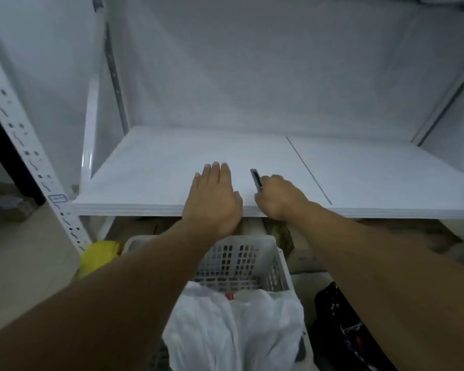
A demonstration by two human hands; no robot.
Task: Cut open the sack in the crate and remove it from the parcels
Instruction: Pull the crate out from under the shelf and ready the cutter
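Head view. Both arms reach forward over a white crate (280,266) to a white shelf (150,167). Left hand (214,199): palm down on the shelf near its front edge, fingers (216,170) straight, close together and flat, holding nothing. Right hand (279,198): just right of the left, apart from it, fingers curled shut around a dark knife (256,179); the knife's free end juts up and away beyond the knuckles, over the shelf, between the two hands. Whether a blade is out cannot be told. The sack (233,328), white and translucent, lies in the crate below and nearer than both wrists, well apart from the fingers, bunched and filling the crate's near part; a small red patch shows at its top. The parcels inside cannot be made out. A yellow object (99,257) lies left of the crate, a black bag (340,333) right of it
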